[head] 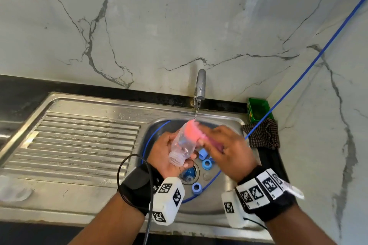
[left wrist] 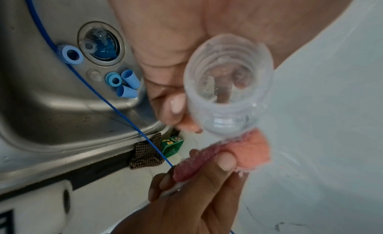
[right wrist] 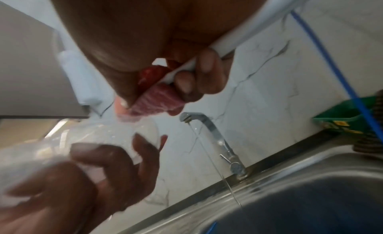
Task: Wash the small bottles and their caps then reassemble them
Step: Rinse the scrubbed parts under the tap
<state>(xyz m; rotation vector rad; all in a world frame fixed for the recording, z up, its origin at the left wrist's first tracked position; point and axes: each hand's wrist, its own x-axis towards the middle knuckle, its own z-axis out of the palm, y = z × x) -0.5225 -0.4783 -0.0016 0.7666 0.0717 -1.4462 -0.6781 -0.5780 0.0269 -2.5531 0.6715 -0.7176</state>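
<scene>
My left hand [head: 169, 157] is curled round a clear bottle [head: 183, 143], fingers wrapped about its lower body, holding it up over the sink basin [head: 229, 189]. The bottle's long axis runs on a slant: the open threaded neck points down and back toward my wrist, the base points up and away toward the tap [head: 200, 85]. In the left wrist view I look straight down the open mouth.

My right hand [head: 227, 151] pinches a pink sponge [head: 194, 131], thumb on one face and fingers on the other, with a thin white handle running back through the fingers. The sponge lies pressed on the bottle's far end, just beyond my left fingertips. A thin stream of water [right wrist: 215, 164] falls from the tap and lands at the sponge's far edge.

Room around the grip: the tap spout is close beyond the sponge, and the marble wall [head: 179, 26] stands just behind it. Under my hands on the basin floor lie blue caps [left wrist: 124, 83], a cluster right below the bottle and one ring [head: 196, 187] nearer my left wrist beside the drain [left wrist: 101, 44]. A blue cord [head: 298, 77] rims the basin and climbs off to the right of my right hand. Left of my left hand the ribbed draining board [head: 79, 141] lies flat and open. Right of the basin, past my right hand, sit a checked cloth [head: 262, 133] and a green box [head: 257, 111] against the corner.
</scene>
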